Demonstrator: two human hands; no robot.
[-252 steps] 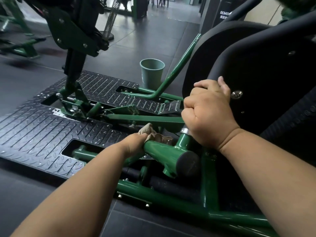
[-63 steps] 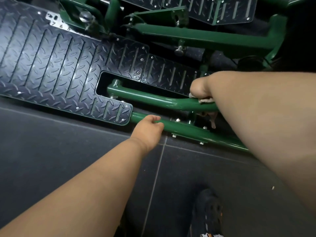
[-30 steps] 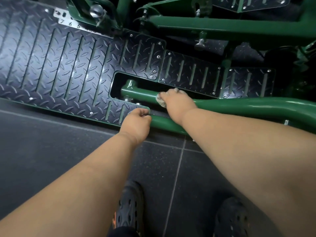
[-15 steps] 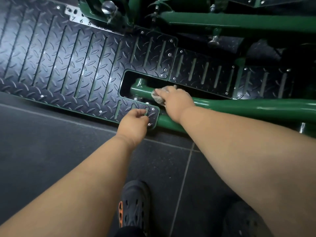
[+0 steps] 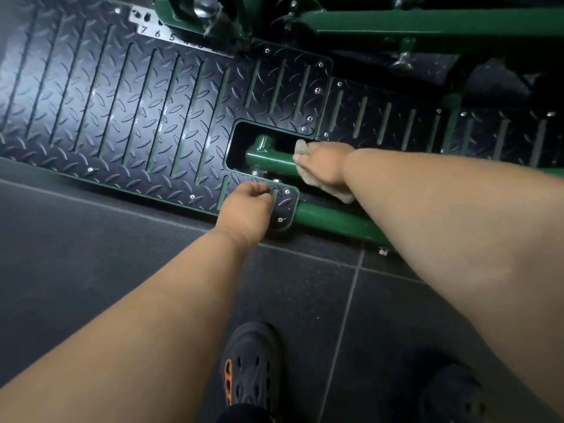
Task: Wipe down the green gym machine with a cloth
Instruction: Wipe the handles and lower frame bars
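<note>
The green machine's low frame tube runs through a cut-out in the black tread footplate. My right hand holds a beige cloth and presses it onto that tube close to its left end; a flap of cloth hangs below my wrist. My left hand rests with curled fingers on the footplate's near corner and holds nothing. A second green tube lies along the floor just right of that corner.
Dark floor tiles fill the near side. My two black shoes stand just in front of the machine. More green bars, a knob pin and a numbered strip lie beyond the footplate.
My right hand has drawn the cloth a little to the right along the tube, so more of the tube's left end shows. My left hand stays on the plate corner.
</note>
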